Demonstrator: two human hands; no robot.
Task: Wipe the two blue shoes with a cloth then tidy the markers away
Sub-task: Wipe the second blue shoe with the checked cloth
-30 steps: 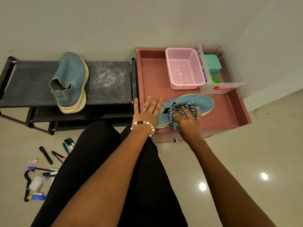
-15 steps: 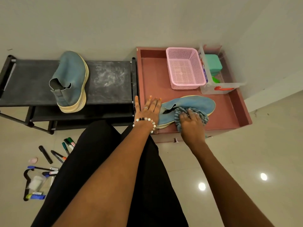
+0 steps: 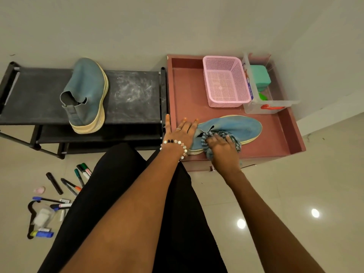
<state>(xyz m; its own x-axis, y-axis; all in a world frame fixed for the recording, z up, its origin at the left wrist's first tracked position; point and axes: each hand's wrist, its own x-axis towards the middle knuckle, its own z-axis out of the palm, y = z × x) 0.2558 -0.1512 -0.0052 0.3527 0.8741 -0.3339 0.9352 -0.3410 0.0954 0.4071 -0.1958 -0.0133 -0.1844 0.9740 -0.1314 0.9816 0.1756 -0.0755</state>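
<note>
Blue shoe may slide in tray: L hand lies flat, fingers straight; R hand fingers curl round cloth, rubbing hard.

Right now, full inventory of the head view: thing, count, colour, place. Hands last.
shoe on rack: 1, blue with cream sole, on the rack's top shelf
shoe in tray: 1, blue with cream sole, lying in the tray, being wiped
cloth: 1, blue-grey striped, on the shoe in tray
rack: 1, black, against the wall
tray: 1, dusty pink, right of the rack
basket: 1, pink, at the tray's back
clear box: 1, transparent, right of the basket, green items inside
markers: several, mixed colours, scattered on the floor at left
left hand: fingers straight, resting at the shoe's heel
right hand: grips the cloth
</note>
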